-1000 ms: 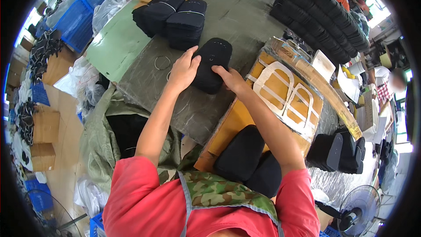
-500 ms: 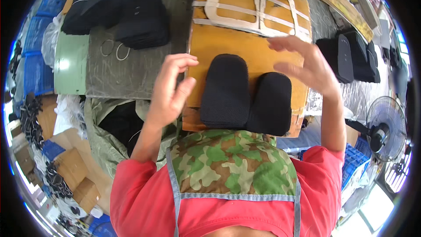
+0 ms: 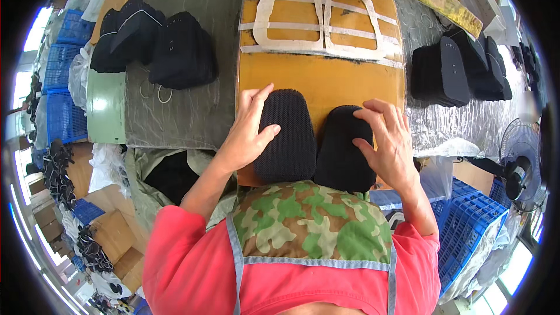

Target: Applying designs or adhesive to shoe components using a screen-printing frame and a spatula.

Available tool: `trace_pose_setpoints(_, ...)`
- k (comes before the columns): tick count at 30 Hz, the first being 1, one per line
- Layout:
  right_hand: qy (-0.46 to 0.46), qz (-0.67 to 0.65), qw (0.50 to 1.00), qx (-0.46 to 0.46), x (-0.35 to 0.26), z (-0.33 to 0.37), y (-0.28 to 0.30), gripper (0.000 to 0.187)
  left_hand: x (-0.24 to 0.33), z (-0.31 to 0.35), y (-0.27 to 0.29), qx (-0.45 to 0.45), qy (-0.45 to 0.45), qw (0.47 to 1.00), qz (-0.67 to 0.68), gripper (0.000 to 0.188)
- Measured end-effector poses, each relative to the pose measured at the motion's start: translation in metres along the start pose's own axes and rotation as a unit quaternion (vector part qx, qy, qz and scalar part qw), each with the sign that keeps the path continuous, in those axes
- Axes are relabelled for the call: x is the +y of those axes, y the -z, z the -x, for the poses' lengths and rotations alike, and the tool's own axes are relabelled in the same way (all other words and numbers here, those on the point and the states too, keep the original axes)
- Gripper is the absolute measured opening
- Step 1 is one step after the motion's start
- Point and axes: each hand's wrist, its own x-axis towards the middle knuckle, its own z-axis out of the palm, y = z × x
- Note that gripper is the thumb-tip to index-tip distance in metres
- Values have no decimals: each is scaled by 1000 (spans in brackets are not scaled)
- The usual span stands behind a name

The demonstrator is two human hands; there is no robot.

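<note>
Two black rounded mesh fabric pieces lie side by side on the yellow board near my apron: a larger left piece (image 3: 286,137) and a smaller right piece (image 3: 345,151). My left hand (image 3: 249,131) is at the larger piece's left edge, fingers stretched and thumb apart, its thumb tip over the fabric. Over the right edge of the smaller piece, my right hand (image 3: 389,140) has bent fingers with thumb and forefinger apart. Whether its fingertips press on the fabric I cannot tell. Two pale outline templates (image 3: 290,14) lie farther up the yellow board (image 3: 321,76).
Stacks of black pieces (image 3: 184,52) stand on the table at left, beside loose rings (image 3: 165,94). More black stacks (image 3: 441,73) stand at right. A wooden plank (image 3: 431,6) crosses the back. A fan (image 3: 519,169) and blue crates (image 3: 469,233) are at right.
Both hands have come down and inward to the two black pieces, the right one moving nearer to me from above the board. The view has shifted slightly.
</note>
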Motion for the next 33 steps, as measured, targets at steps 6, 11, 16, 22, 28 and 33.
trace_pose_setpoints(6, -31, -7, 1000, 1, -1, 2, -1, 47, 4, 1, -12, 120, -83, 989, -6, 57)
trace_pose_setpoints(11, 19, -160, 987, -20, 19, -16, 7, 25, -5, 11, -17, 177, -202, 956, -118, 41)
trace_pose_setpoints(16, -61, -178, 974, 129, 89, -118, 9, 23, 1, 7, -1, 127, -172, 969, -120, 50)
trace_pose_setpoints(22, -29, 62, 977, 204, 179, -217, -40, 35, 13, -49, 21, 176, -145, 968, 106, 60)
trace_pose_setpoints(28, 63, 97, 977, 179, 149, -198, -78, 59, -15, -164, 43, 155, -141, 975, 71, 55)
trace_pose_setpoints(33, 53, 109, 984, 130, 143, -198, -80, 68, -49, -248, 28, 209, -183, 912, -302, 45)
